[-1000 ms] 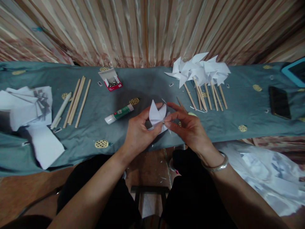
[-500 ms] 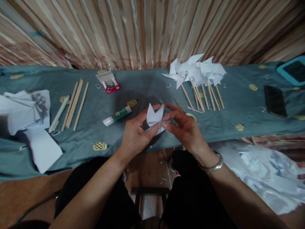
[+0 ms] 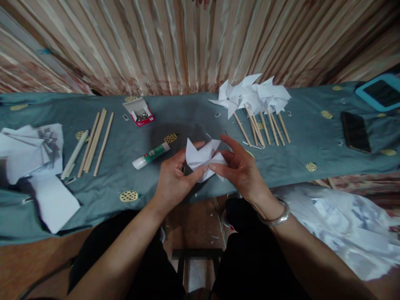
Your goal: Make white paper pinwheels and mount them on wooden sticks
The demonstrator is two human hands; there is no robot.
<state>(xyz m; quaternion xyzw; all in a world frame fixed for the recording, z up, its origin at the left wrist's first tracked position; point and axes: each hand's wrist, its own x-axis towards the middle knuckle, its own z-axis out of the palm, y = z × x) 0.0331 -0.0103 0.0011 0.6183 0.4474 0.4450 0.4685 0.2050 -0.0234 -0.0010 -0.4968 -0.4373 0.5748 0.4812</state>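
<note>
A white paper pinwheel (image 3: 200, 157) with its points folded in is held between both hands over the table's near edge. My left hand (image 3: 175, 177) grips it from the left, thumb pressed near the centre and fingers behind. From the right, my right hand (image 3: 245, 173) pinches the paper, its thumb meeting the left thumb at the middle. The undersides of the paper and some fingertips are hidden. Left of my hands lies a glue stick (image 3: 151, 155). Beyond it stands an open red-and-white box (image 3: 142, 116) of small metal pins.
Finished pinwheels (image 3: 253, 96) on wooden sticks lie at the back right. Bare wooden sticks (image 3: 96, 141), a pen (image 3: 75, 154) and paper sheets (image 3: 56, 202) lie left. A phone (image 3: 356, 131) and a blue-framed tablet (image 3: 381, 93) rest far right. A white plastic bag (image 3: 340, 229) sits below.
The paper has turned and its folded blades now spread wider. Both thumbs have come together at its centre. The whole view has shifted slightly.
</note>
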